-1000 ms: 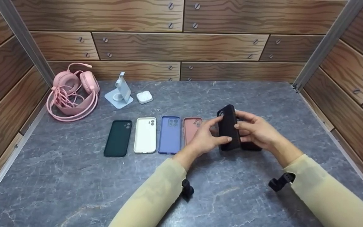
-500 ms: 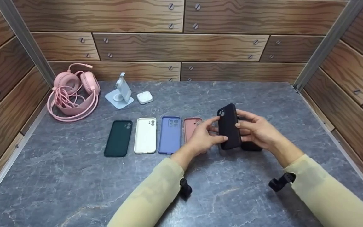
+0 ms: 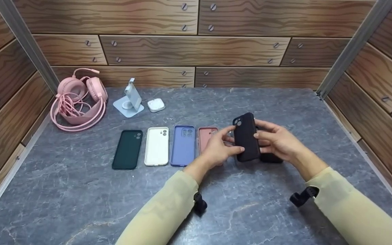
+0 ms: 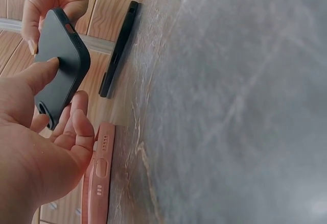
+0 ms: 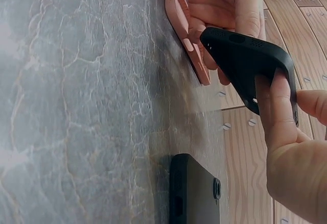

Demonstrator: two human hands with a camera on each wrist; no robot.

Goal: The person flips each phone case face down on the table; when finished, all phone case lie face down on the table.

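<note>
black case (image 3: 247, 139) (right fingers (image 5: 282, 114) inside)

**Even light, soft tabletop**

I saw the left hand (image 3: 216, 148) and right hand (image 3: 280, 141) in even, fairly bright light. Glare paled the tabletop (image 3: 247, 190) bodyward of the left hand; shadow darkened it beneath the right sleeve (image 3: 356, 204). My left wrist view blurred the tabletop.

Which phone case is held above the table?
The black case held by the left hand and right hand; the other cases and another black item lie on the table.
</note>
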